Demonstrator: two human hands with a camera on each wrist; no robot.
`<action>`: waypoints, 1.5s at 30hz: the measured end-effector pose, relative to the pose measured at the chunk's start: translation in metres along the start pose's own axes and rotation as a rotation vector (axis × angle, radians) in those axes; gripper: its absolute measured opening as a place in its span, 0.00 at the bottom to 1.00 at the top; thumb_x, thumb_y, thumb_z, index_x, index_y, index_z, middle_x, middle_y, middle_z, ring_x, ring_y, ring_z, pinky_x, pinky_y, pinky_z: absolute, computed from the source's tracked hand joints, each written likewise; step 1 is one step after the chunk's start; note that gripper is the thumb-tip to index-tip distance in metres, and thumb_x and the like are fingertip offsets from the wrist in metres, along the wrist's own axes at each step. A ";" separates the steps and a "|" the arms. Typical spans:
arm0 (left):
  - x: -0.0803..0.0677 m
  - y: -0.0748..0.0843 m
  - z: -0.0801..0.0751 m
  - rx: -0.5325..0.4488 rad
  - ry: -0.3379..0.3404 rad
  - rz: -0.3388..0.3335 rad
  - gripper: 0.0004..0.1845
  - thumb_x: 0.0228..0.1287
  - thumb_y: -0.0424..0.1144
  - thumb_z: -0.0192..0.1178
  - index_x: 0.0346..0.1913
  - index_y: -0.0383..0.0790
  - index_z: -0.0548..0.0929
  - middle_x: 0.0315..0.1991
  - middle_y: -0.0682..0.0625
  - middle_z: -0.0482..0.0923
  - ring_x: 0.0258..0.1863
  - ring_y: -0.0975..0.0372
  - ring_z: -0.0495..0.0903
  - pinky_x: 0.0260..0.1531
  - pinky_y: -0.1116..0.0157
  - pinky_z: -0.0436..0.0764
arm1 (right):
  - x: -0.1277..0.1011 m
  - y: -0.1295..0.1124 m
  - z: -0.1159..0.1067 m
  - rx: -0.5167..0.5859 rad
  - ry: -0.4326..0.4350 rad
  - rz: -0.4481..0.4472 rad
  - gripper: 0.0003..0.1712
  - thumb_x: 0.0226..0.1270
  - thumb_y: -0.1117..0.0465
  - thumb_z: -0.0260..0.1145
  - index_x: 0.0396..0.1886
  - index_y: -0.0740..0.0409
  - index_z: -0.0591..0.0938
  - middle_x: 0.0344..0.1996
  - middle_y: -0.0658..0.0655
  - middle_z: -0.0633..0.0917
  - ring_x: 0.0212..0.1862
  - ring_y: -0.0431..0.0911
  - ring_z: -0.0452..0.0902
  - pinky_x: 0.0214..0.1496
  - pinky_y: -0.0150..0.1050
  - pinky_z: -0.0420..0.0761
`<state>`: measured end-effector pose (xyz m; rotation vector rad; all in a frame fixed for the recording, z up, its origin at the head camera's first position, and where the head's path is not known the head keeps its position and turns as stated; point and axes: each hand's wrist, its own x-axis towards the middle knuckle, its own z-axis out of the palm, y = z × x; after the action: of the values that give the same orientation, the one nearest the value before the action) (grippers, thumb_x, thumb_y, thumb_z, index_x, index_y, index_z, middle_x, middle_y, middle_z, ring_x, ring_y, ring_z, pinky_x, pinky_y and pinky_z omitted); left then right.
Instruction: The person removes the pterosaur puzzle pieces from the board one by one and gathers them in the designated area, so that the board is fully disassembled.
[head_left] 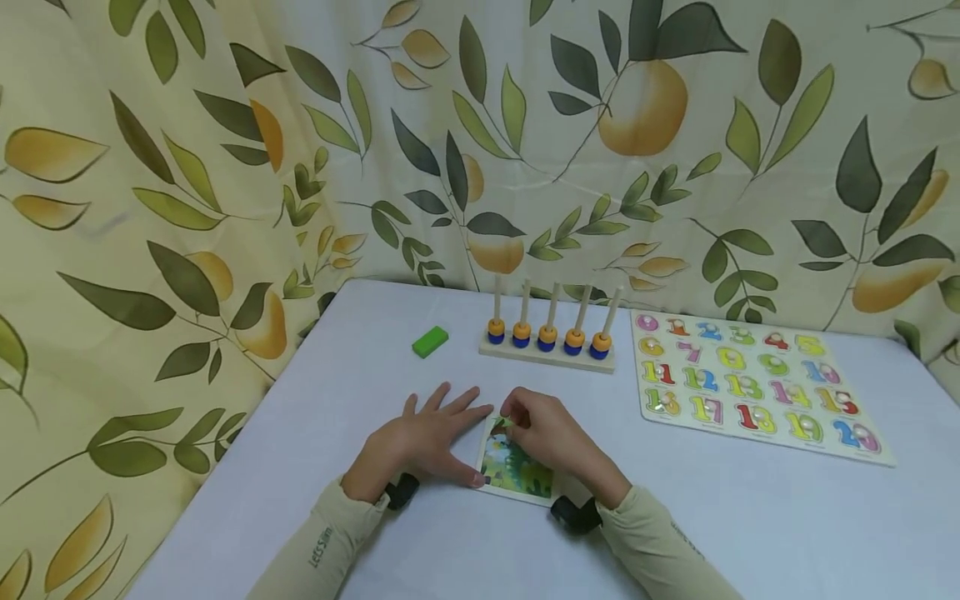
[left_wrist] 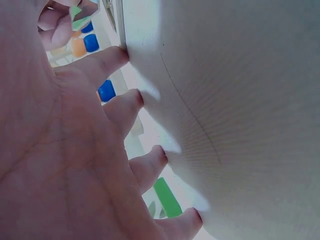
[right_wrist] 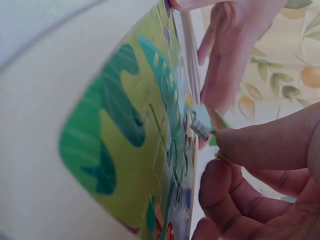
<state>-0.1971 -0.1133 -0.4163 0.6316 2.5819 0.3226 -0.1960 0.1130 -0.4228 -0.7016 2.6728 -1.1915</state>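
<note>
A small jigsaw puzzle (head_left: 521, 477) with a green cartoon picture lies in a pale frame on the white table. My left hand (head_left: 427, 437) is spread flat at its left side, with the thumb at the lower-left corner. In the left wrist view its fingertips (left_wrist: 134, 97) rest on the tabletop. Over the upper part of the picture, my right hand (head_left: 551, 433) pinches a jigsaw piece (right_wrist: 201, 122) between thumb and index finger. The piece is tilted, close over the fitted pieces near the frame's far side. My right hand covers the puzzle's upper right in the head view.
A green block (head_left: 430, 342) lies beyond the left hand. Behind the puzzle stands a wooden peg rack (head_left: 547, 358) with blue and orange beads. A number puzzle board (head_left: 757, 383) lies at the right. A leaf-patterned curtain (head_left: 480, 142) hangs along the table's back and left edges.
</note>
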 end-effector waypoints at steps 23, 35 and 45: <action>-0.001 0.004 0.000 -0.021 0.014 -0.006 0.54 0.60 0.65 0.76 0.86 0.61 0.61 0.88 0.55 0.44 0.86 0.45 0.36 0.75 0.29 0.40 | -0.041 0.018 -0.043 0.083 0.116 0.152 0.11 0.77 0.70 0.66 0.49 0.59 0.92 0.42 0.51 0.91 0.43 0.47 0.82 0.47 0.43 0.83; -0.001 0.002 0.001 -0.030 0.003 0.013 0.55 0.61 0.65 0.75 0.86 0.60 0.60 0.88 0.54 0.43 0.86 0.44 0.34 0.75 0.29 0.38 | -0.074 0.034 -0.065 0.042 0.163 0.177 0.12 0.77 0.71 0.64 0.51 0.62 0.91 0.44 0.53 0.91 0.44 0.48 0.83 0.47 0.44 0.82; 0.002 0.002 0.003 -0.019 -0.005 0.012 0.55 0.60 0.66 0.75 0.87 0.60 0.59 0.88 0.54 0.42 0.86 0.44 0.34 0.75 0.28 0.38 | -0.105 0.054 -0.085 -0.014 0.230 0.255 0.05 0.75 0.71 0.68 0.45 0.63 0.87 0.38 0.53 0.89 0.40 0.48 0.81 0.40 0.35 0.81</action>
<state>-0.1963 -0.1106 -0.4195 0.6404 2.5679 0.3480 -0.1483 0.2499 -0.4115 -0.2247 2.8462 -1.2520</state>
